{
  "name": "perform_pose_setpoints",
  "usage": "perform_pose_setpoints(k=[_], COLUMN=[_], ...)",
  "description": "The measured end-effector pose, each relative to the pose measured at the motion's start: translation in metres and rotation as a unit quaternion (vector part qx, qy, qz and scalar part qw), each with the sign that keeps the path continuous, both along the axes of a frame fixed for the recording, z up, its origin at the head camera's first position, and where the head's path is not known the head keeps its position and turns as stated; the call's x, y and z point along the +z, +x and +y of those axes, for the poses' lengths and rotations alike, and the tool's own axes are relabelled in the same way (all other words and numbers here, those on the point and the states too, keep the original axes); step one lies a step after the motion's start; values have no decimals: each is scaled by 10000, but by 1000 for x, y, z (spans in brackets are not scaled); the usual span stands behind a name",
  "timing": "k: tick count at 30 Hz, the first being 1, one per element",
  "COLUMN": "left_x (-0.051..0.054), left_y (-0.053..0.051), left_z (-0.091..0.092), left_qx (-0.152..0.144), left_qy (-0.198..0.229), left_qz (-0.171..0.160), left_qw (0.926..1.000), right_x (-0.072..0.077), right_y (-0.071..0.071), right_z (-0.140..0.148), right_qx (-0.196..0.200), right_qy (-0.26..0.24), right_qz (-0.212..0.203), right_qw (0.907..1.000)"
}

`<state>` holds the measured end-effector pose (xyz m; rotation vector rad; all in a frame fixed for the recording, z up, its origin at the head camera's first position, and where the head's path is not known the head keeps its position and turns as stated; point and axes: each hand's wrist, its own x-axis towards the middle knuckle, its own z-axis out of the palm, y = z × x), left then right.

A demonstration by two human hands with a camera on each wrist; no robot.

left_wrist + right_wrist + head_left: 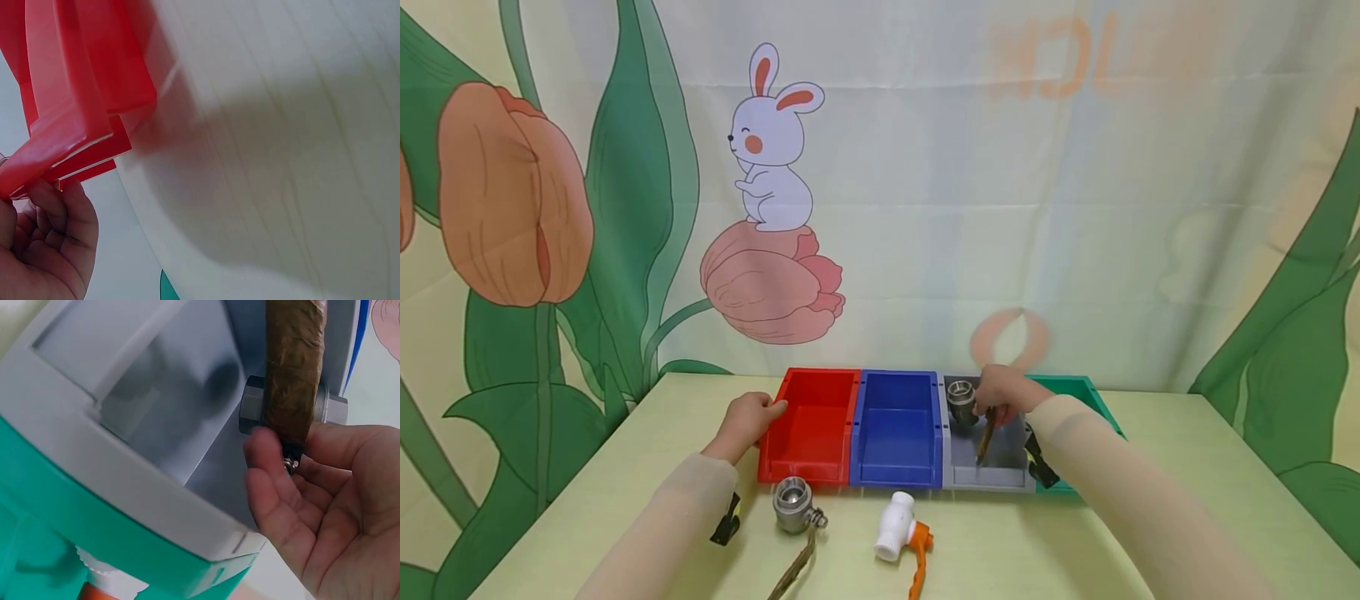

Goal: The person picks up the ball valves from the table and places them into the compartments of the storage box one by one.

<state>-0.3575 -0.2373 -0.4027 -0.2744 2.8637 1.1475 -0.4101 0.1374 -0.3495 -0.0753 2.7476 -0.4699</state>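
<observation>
A metal ball valve (pixel 961 403) with a brown-wrapped lever handle (pixel 295 369) is held at the grey bin (pixel 988 477). My right hand (pixel 1006 390) pinches it close to where the handle joins the body, thumb on one side and fingers on the other. Whether the valve touches the bin floor, I cannot tell. At the far left of the row, my left hand (pixel 747 423) grips the rim of the red bin (pixel 812 471); in the left wrist view its fingers (pixel 80 215) curl under that rim.
A blue bin (pixel 897 473) sits between red and grey; a green bin (pixel 1067 385) is at the right, partly behind my forearm. In front lie another metal valve (pixel 793 505) and a white valve (pixel 895 527) with an orange handle. A printed curtain (pixel 910 208) hangs behind.
</observation>
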Motion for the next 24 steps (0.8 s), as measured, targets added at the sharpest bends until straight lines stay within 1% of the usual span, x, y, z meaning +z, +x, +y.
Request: perform_pose_setpoints(k=[5,9,16,24], left_x=[0,1,0,1], left_y=[0,0,0,-1], left_z=[0,0,-1,-2], left_qx=[-54,-36,-37,-46], left_qy=[-19,11,68,83], left_qz=[16,20,-11,5], left_qw=[10000,10000,10000,10000], right_x=[-4,-5,-11,-15], right_y=[-3,-5,-7,-12], right_z=[-1,-1,-4,-4], right_qx=[48,89,-54,-104], right_qy=[134,224,271,268], right_qz=[-99,-121,-127,-170], right_qw=[9998,9996,9995,9994])
